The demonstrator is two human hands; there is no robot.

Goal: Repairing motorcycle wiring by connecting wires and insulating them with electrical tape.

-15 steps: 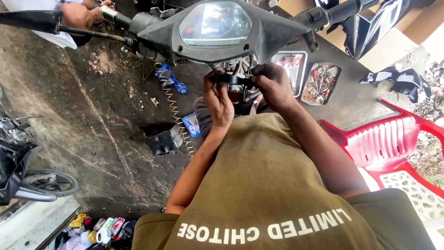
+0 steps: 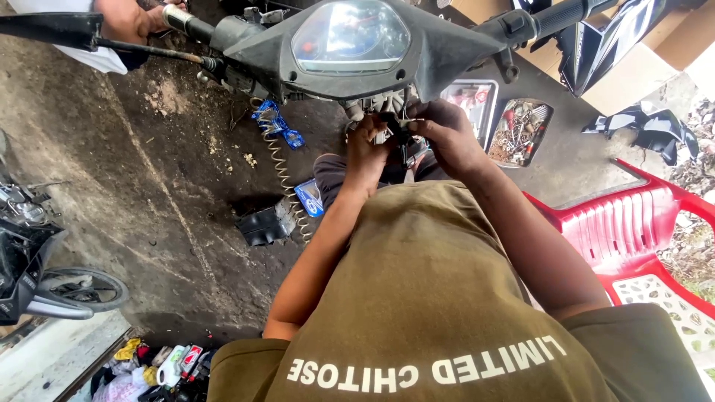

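A motorcycle handlebar cover (image 2: 447, 56) with a clear instrument dial (image 2: 350, 33) fills the top of the view. Just beneath it, my left hand (image 2: 366, 152) and my right hand (image 2: 450, 134) meet on a small dark part (image 2: 404, 145) with wiring. Both hands pinch it with greasy fingers, and they hide much of it. My forearms reach up to it from my olive shirt (image 2: 432, 298). Another person's hand (image 2: 126, 18) rests by the left handlebar grip (image 2: 182, 22) at the top left.
A coiled spring cable (image 2: 283, 175), blue wrappers (image 2: 275, 123) and a black plastic piece (image 2: 261, 227) lie on the dirty concrete. Two trays of small parts (image 2: 518, 134) sit beyond my hands. Red plastic chairs (image 2: 633, 231) stand at the right; a parked motorcycle (image 2: 30, 260) is at the left.
Both hands stay on the small part under the handlebar cover; the fingers have shifted only slightly.
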